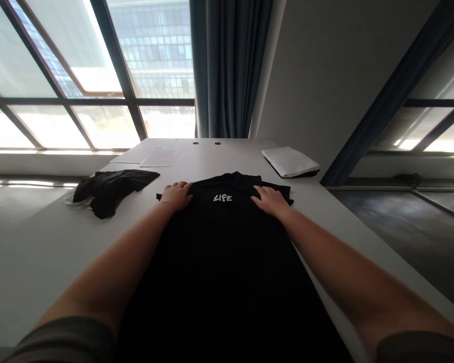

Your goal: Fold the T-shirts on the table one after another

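Observation:
A black T-shirt (230,252) lies spread on the white table, stretching from its middle down toward me. Small white lettering, upside down from here, shows on its chest. My left hand (176,196) rests on the shirt near the left sleeve, fingers spread and pointing away from me. On the opposite side, my right hand (271,200) lies on the cloth near the right sleeve, its fingers also apart and flat. Both hands press from above; no cloth is visibly gathered in them. The collar end is farthest from me.
A crumpled dark garment (111,189) lies to the left, with something white under it. Paper sheets (159,157) are at the back left of the table (219,164). A folded white item (290,160) with a dark underside sits at the back right. Windows and a curtain (227,70) stand behind.

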`<state>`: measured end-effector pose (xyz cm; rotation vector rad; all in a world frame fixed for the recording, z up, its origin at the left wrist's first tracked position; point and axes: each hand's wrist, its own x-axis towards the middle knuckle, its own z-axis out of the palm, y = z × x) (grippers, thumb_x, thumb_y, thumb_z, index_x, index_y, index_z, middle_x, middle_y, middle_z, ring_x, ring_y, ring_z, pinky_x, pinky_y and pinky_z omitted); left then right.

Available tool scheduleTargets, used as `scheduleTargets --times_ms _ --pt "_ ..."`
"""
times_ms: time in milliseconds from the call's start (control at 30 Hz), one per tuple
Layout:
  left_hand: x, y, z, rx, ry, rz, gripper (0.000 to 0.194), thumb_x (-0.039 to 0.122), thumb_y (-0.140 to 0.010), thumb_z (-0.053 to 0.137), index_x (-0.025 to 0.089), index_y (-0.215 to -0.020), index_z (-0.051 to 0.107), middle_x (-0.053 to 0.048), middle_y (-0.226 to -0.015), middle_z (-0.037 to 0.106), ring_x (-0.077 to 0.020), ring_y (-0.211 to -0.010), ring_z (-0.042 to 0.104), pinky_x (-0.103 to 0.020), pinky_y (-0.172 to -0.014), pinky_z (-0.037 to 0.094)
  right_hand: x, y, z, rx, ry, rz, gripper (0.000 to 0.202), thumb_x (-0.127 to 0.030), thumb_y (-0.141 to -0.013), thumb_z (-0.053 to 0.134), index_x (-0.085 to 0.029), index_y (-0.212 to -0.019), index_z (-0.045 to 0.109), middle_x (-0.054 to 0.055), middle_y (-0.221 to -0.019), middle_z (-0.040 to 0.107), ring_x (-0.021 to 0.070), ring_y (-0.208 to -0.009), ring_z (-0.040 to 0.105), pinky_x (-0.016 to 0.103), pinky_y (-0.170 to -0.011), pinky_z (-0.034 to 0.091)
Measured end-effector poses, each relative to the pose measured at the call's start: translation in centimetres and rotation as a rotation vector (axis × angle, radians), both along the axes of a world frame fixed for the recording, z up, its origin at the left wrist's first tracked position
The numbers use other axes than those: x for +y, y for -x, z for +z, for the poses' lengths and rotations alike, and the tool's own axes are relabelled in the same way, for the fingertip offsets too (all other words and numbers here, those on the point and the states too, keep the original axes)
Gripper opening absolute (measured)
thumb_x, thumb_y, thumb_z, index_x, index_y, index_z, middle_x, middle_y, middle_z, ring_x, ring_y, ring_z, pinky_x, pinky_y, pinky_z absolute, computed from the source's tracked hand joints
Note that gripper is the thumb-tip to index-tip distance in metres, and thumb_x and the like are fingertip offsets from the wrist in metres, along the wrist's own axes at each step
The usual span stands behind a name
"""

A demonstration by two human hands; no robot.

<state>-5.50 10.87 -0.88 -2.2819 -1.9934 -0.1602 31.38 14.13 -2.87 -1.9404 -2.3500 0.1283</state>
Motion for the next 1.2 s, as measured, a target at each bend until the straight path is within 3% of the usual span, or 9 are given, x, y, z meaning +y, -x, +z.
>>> scheduleTargets --times_ms 67,167,367,500,633,767,933,1100,1200 --pt "1.8 -0.1 -1.0 -0.019 0.022 0.063 0.053 0.046 -0.103 0.044 0.024 -0.151 0.054 -0.015 -0.152 0.056 -0.0363 -0.137 0.053 -0.053 -0.112 0.041 2.5 -0.7 -0.9 -0.027 0.074 -0.126 0.07 -0.06 -0.107 0.031 -0.024 -0.167 0.03 0.017 -0.172 0.025 0.0373 -0.159 0.025 0.064 -0.126 0.021" --pt "2.5 0.4 -2.2 -0.031 -0.052 0.054 0.05 0.047 -0.102 0.046 0.025 -0.145 0.059 -0.015 -0.145 0.061 -0.0351 -0.134 0.055 -0.051 -0.11 0.042 4.8 -2.2 -1.5 -0.042 0.139 -0.142 0.073 -0.067 -0.105 0.027 -0.031 -0.169 0.024 0.013 -0.175 0.015 0.039 -0.161 0.018 0.068 -0.125 0.016" --pt "2.4 2.5 -2.5 -0.011 -0.091 0.271 0.049 0.047 -0.105 0.036 0.023 -0.137 0.065 -0.017 -0.134 0.068 -0.0348 -0.12 0.064 -0.048 -0.097 0.048 9.4 -3.5 -1.4 -0.01 0.213 -0.418 0.084 -0.075 -0.099 0.026 -0.029 -0.169 0.026 0.025 -0.172 0.016 0.051 -0.156 0.02 0.082 -0.112 0.022" --pt "3.0 3.1 -2.4 -0.004 -0.05 0.263 0.043 0.044 -0.103 0.041 0.024 -0.124 0.071 -0.015 -0.127 0.072 -0.0354 -0.118 0.064 -0.051 -0.098 0.047 10.8 -3.4 -2.0 0.001 0.18 -0.472 0.088 -0.077 -0.096 0.031 -0.022 -0.166 0.036 0.031 -0.168 0.02 0.0553 -0.151 0.027 0.086 -0.107 0.021" --pt "2.7 2.3 -1.6 0.034 -0.099 0.187 0.034 0.04 -0.097 0.051 0.024 -0.119 0.072 -0.014 -0.126 0.07 -0.0369 -0.121 0.06 -0.053 -0.1 0.044 9.4 -3.3 -1.5 -0.102 0.022 -0.331 0.078 -0.068 -0.101 0.031 -0.019 -0.16 0.045 0.025 -0.169 0.024 0.0488 -0.156 0.019 0.08 -0.116 0.016" --pt "1.2 0.0 -0.1 0.108 -0.21 0.087 0.032 0.029 -0.092 0.056 0.019 -0.116 0.073 -0.016 -0.136 0.064 -0.0395 -0.125 0.057 -0.056 -0.102 0.042 7.6 -1.7 -0.3 -0.148 -0.184 -0.024 0.068 -0.057 -0.104 0.035 -0.017 -0.159 0.044 0.019 -0.17 0.029 0.0391 -0.16 0.016 0.063 -0.126 0.019" --pt "-0.3 -3.3 0.9 0.159 -0.006 -0.156 0.028 0.034 -0.096 0.054 0.021 -0.106 0.076 -0.012 -0.148 0.06 -0.0357 -0.124 0.062 -0.052 -0.106 0.045 7.5 -0.2 -0.9 -0.118 0.007 0.176 0.066 -0.056 -0.107 0.035 -0.021 -0.163 0.041 0.016 -0.169 0.033 0.0355 -0.157 0.028 0.055 -0.127 0.027" --pt "-0.1 -4.2 0.7 -0.014 0.047 -0.04 0.038 0.023 -0.105 0.036 0.023 -0.132 0.064 -0.008 -0.12 0.076 -0.0275 -0.109 0.072 -0.041 -0.095 0.053 8.5 -1.4 -2.0 -0.087 0.017 0.256 0.065 -0.053 -0.107 0.039 -0.021 -0.164 0.04 0.015 -0.17 0.032 0.0323 -0.157 0.032 0.048 -0.129 0.027" --pt "0.2 -3.7 0.3 -0.066 -0.02 0.134 0.043 0.029 -0.104 0.047 0.022 -0.146 0.053 -0.011 -0.138 0.068 -0.0299 -0.118 0.069 -0.04 -0.094 0.054 9.1 -1.9 -2.3 -0.081 0.0 0.267 0.065 -0.054 -0.107 0.039 -0.022 -0.163 0.042 0.015 -0.169 0.033 0.0328 -0.156 0.034 0.05 -0.129 0.028"
